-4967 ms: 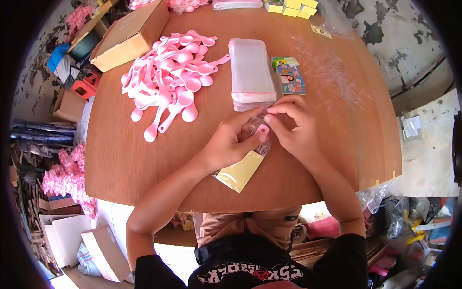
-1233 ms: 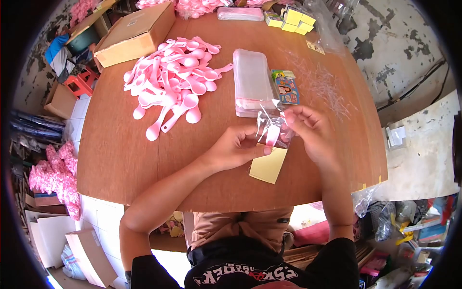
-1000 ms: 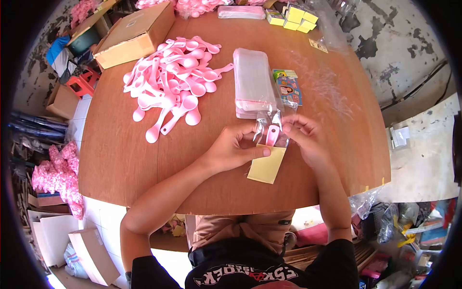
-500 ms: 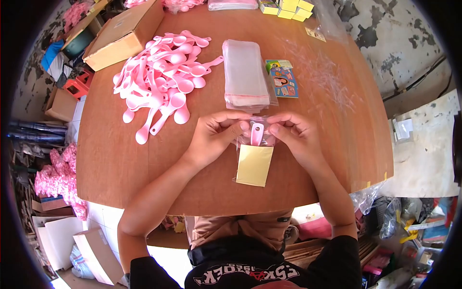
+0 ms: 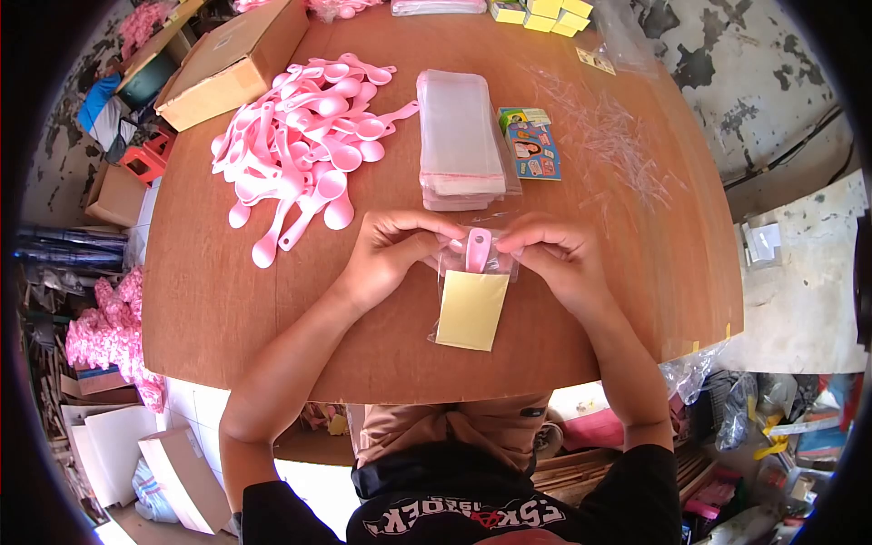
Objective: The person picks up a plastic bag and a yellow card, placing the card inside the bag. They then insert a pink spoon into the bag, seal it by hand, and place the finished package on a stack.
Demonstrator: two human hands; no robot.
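Between my hands is a clear plastic bag (image 5: 500, 265) with a pink spoon (image 5: 478, 247) and a yellow card (image 5: 472, 311) in it. The spoon's holed handle end points away from me, above the card. My left hand (image 5: 396, 255) pinches the bag's top left corner. At its top right, my right hand (image 5: 556, 254) pinches the plastic between thumb and fingers. Just beyond lies a stack of clear bags (image 5: 461, 132), with small printed cards (image 5: 532, 150) to its right. A heap of pink spoons (image 5: 304, 136) spreads over the table's left part.
A cardboard box (image 5: 234, 62) sits at the table's back left. Small yellow boxes (image 5: 545, 16) stand at the back edge. Thin clear plastic strips (image 5: 622, 141) lie scattered on the brown table (image 5: 363, 363) at the right. A person (image 5: 102, 113) is at the far left.
Both hands still grip the bag, which has shifted slightly left. My left fingers have moved a little outward, and the bag's top edge has changed shape.
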